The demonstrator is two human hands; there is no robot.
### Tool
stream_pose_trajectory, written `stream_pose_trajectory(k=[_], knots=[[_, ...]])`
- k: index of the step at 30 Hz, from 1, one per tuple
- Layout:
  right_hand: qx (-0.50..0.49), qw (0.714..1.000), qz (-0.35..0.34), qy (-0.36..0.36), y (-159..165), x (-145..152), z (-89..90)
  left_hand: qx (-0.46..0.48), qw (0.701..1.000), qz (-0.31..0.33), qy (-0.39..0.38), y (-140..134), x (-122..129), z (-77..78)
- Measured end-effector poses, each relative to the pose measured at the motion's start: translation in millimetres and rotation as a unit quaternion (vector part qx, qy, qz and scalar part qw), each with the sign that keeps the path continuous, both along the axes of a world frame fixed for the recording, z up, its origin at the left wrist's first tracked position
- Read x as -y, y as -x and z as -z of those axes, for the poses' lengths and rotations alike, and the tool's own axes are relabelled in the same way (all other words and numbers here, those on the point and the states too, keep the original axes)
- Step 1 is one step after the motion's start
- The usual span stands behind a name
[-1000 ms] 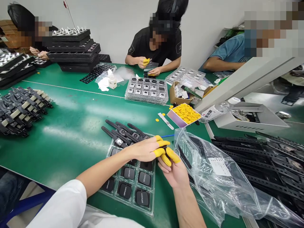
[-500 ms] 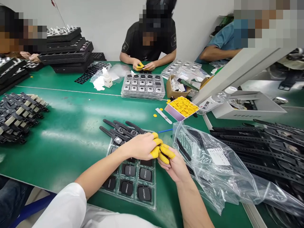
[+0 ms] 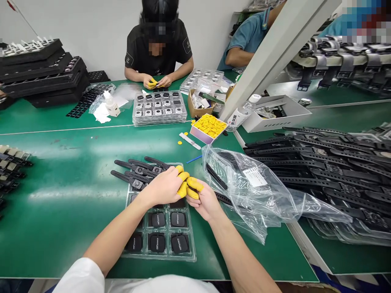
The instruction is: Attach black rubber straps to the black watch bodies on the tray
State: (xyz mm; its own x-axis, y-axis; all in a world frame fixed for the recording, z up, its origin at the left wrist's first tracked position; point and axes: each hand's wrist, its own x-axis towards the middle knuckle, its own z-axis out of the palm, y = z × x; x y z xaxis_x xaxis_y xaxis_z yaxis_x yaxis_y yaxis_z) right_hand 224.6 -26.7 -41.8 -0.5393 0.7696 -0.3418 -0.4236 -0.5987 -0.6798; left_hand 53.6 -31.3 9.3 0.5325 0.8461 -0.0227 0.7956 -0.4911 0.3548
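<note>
My left hand (image 3: pixel 168 185) and my right hand (image 3: pixel 204 198) meet over the right edge of a clear plastic tray (image 3: pixel 192 253). Yellow finger cots cover several fingers. Both are closed, fingertips pressed together, and they hide whatever lies between them. Black square watch cases with pale lettering, one of them a black square piece (image 3: pixel 157 243), sit in the tray's compartments. Across the tray's far end lie several watches with black straps (image 3: pixel 139 171), their backs facing up. Just right of my right hand is a clear plastic bag (image 3: pixel 241 191) with black straps in or under it.
A box of yellow finger cots (image 3: pixel 209 126), a grey strap (image 3: pixel 190 141) and a blue stick (image 3: pixel 194 159) lie beyond my hands. Black watch straps (image 3: pixel 330 162) are heaped at right. Stacked trays (image 3: pixel 159 110) stand before a co-worker (image 3: pixel 157 53). A slanted post (image 3: pixel 269 49) rises at right.
The view has turned to the right, so the scene sits further left. My hands stay together over the tray, with their fingers still pinched.
</note>
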Motion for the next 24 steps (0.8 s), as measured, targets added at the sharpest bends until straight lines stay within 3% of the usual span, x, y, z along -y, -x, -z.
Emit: stream_pose_trajectory(k=[3, 6, 10, 12, 14, 18, 21, 24], knots=[[0.03, 1.0, -0.008, -0.001, 0.9, 0.5, -1.2, -0.017, 1.0, -0.004, -0.005, 1.3, 0.0, 0.5], [0.044, 0.998, -0.006, -0.034, 0.9, 1.8, -3.9, 0.051, 0.999, 0.007, 0.01, 5.1, -0.9, -0.7], [0.112, 0.978, 0.011, -0.175, -5.8, 0.2, -9.2, 0.122, 0.992, 0.005, 0.03, 12.7, -0.6, -9.5], [0.203, 0.938, -0.016, -0.279, -13.4, -3.8, -12.4, 0.104, 0.994, -0.02, 0.033, 20.4, -0.1, -17.7], [0.301, 0.88, -0.067, -0.361, -22.4, -9.8, -15.0, 0.06, 0.996, -0.061, 0.032, 32.5, -0.4, -26.3], [0.42, 0.781, -0.111, -0.449, -38.4, -21.1, -15.8, -0.073, 0.993, -0.094, 0.007, 62.7, -1.1, -34.5], [0.451, 0.745, -0.139, -0.472, -47.2, -22.0, -16.7, -0.106, 0.991, -0.071, 0.04, 76.1, 5.8, -28.2], [0.447, 0.739, -0.242, -0.442, -54.4, -16.9, -20.0, -0.061, 0.991, -0.038, 0.11, 75.3, 19.1, -15.8]])
